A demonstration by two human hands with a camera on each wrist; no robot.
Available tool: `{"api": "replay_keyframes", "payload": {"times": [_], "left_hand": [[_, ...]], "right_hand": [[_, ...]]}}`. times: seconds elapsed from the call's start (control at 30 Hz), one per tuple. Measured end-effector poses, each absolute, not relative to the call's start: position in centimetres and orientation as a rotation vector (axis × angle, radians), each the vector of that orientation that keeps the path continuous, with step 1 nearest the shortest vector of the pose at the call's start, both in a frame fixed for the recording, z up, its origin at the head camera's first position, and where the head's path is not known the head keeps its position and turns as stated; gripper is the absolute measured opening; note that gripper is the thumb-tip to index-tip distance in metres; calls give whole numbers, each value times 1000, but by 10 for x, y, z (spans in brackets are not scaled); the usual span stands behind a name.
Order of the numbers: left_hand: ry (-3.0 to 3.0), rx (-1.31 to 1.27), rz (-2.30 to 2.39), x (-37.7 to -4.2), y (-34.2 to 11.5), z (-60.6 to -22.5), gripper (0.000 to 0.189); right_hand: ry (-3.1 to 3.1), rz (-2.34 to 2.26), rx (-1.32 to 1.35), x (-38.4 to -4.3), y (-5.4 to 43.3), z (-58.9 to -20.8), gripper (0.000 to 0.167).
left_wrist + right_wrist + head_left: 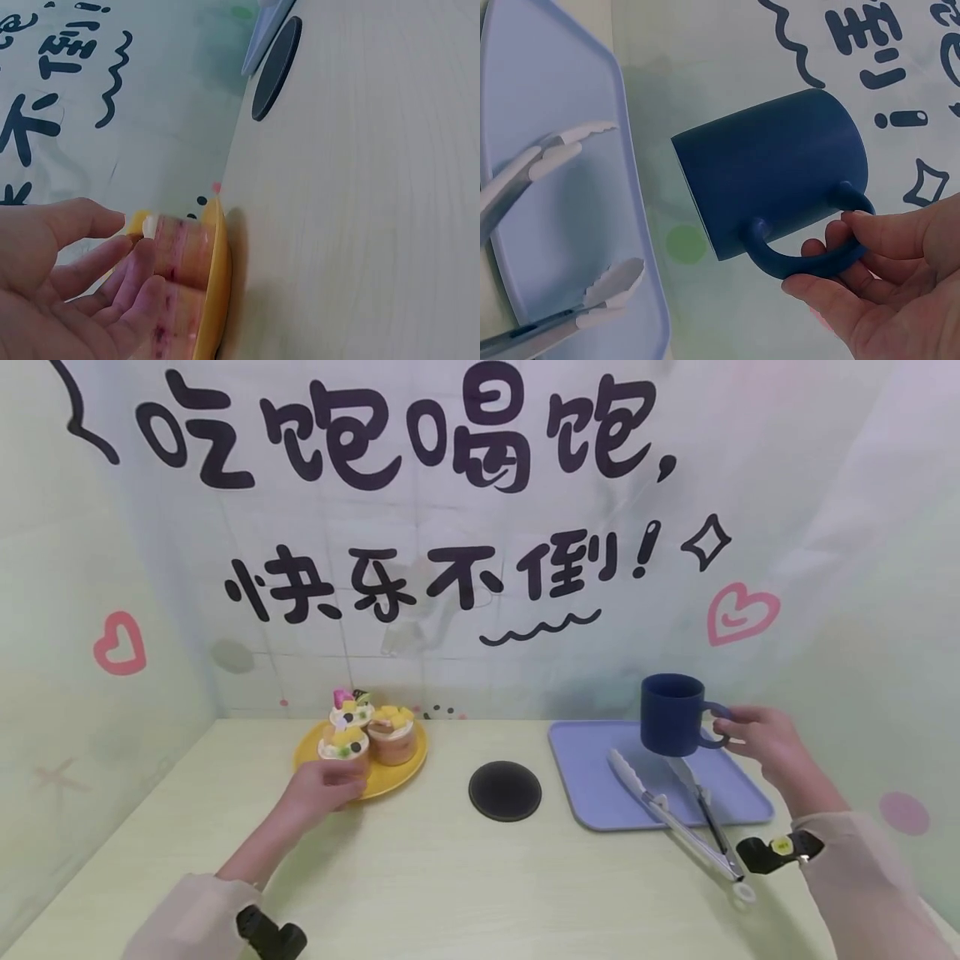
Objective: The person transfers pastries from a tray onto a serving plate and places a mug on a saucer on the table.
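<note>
My right hand (pixel 765 739) pinches the handle of a dark blue mug (pixel 671 714) between thumb and fingers. Upright, the mug hangs in the air above a light blue tray (pixel 600 806). On the left, a yellow plate (pixel 416 764) bears dessert cups topped with cream and fruit, among them a right-hand cup (pixel 392 739) and a front cup (pixel 345 745). My left hand (pixel 322 789) is at the plate's front edge, beside the front cup. Its fingers look loosely bent in the left wrist view; whether they touch the cup I cannot tell.
Metal tongs (pixel 675 822) with pale tips lie spread across the tray, their joined end past its front edge on the table. A round black coaster (pixel 505 791) lies between plate and tray. Behind stands a printed backdrop (pixel 450 677) at the table's far edge.
</note>
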State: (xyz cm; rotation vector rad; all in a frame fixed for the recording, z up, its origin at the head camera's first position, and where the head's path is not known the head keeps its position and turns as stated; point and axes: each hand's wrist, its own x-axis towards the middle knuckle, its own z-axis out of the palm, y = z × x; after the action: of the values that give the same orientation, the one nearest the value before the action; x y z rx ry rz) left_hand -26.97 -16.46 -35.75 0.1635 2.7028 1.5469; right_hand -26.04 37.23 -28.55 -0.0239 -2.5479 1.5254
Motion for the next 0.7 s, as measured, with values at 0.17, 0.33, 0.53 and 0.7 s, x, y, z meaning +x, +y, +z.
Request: {"api": "replay_keyframes", "payload": {"times": [0.17,0.33,0.53,0.7], "left_hand": [[2716,150,1553,-270,-143,-357,31],[2632,137,1601,-275,-120,-360,30],[2564,162,1605,-280,-93,-373,28],[2538,172,1620,-288,-75,-381,27]], "right_hand": [[-2550,1488,3,-259,367,-288,41],[-2554,1477,13,-257,362,-292,37],[-2578,1463,28,-255,349,-295,37],[-2613,1428,16,-253,337,-293,38]]}}
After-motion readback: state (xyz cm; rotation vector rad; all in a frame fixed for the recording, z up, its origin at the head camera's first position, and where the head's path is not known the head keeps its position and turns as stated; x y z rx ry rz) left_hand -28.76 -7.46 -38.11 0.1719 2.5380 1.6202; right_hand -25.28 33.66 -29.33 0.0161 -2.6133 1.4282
